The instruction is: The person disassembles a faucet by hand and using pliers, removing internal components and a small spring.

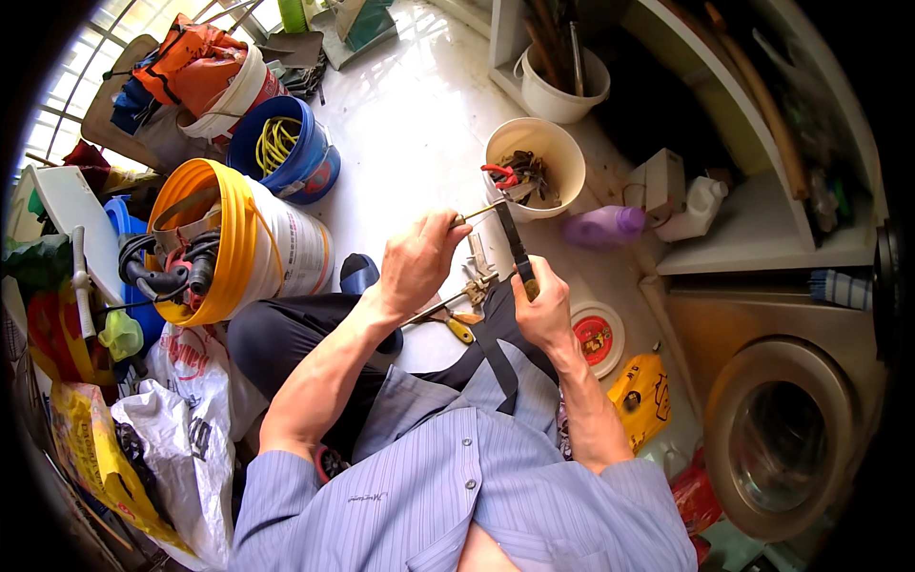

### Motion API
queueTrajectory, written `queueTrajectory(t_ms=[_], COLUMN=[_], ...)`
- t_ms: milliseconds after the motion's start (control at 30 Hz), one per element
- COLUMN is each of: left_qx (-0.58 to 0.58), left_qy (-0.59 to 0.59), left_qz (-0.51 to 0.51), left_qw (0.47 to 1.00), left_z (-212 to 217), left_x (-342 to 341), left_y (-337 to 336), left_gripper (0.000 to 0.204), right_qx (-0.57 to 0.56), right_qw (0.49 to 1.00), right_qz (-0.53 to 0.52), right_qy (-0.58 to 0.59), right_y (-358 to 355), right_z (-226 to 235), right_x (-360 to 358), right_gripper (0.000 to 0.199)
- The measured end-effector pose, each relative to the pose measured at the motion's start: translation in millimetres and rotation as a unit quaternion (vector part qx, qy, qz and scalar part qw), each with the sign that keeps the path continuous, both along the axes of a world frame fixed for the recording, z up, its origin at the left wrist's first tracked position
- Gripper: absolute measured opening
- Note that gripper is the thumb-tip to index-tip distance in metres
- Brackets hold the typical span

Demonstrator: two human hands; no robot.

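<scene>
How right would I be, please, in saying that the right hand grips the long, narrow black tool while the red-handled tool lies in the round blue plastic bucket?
One detail is off: the head view shows the red-handled tool lying in the round cream plastic bucket. The right hand does grip the long, narrow black tool.

Here's the rod [480,212], slim, brassy, in the L hand [416,259], R end angled slightly fwd; and there's the tool [512,234], flat, blk, in the R hand [541,305], pointing fwd & a bit L, far end right by rod's tip, contact unclear.
</scene>
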State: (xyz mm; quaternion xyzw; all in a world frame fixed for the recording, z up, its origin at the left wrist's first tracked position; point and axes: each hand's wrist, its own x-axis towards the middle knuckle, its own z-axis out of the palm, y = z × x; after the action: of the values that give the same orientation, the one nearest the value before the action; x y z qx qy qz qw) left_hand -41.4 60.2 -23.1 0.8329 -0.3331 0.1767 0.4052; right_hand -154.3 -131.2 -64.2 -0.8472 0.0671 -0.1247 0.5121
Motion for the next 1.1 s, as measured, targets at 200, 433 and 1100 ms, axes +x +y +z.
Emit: queueTrajectory(t_ms=[200,433,1100], left_qx=[-0.294,-0.099,-0.119], left_qy=[0.765,0.266,0.36], left_qz=[-0.083,0.03,0.003], left_qw=[0.567,0.958,0.925], left_z=[26,2,0], left_x=[-13,-14,-22], left_y=[3,-9,-2], left_gripper=[0.047,0.033,0.022], right_qx=[0.015,0.017,0.016], right_qw=[1.0,1.0,0.999], right_qz=[0.026,-0.002,-0.001], right_qy=[-0.003,0.022,0.034], right_y=[-4,-1,4], right_z=[-10,-7,-13], right_x=[-6,2,-6], right_gripper=[0.021,0.019,0.015])
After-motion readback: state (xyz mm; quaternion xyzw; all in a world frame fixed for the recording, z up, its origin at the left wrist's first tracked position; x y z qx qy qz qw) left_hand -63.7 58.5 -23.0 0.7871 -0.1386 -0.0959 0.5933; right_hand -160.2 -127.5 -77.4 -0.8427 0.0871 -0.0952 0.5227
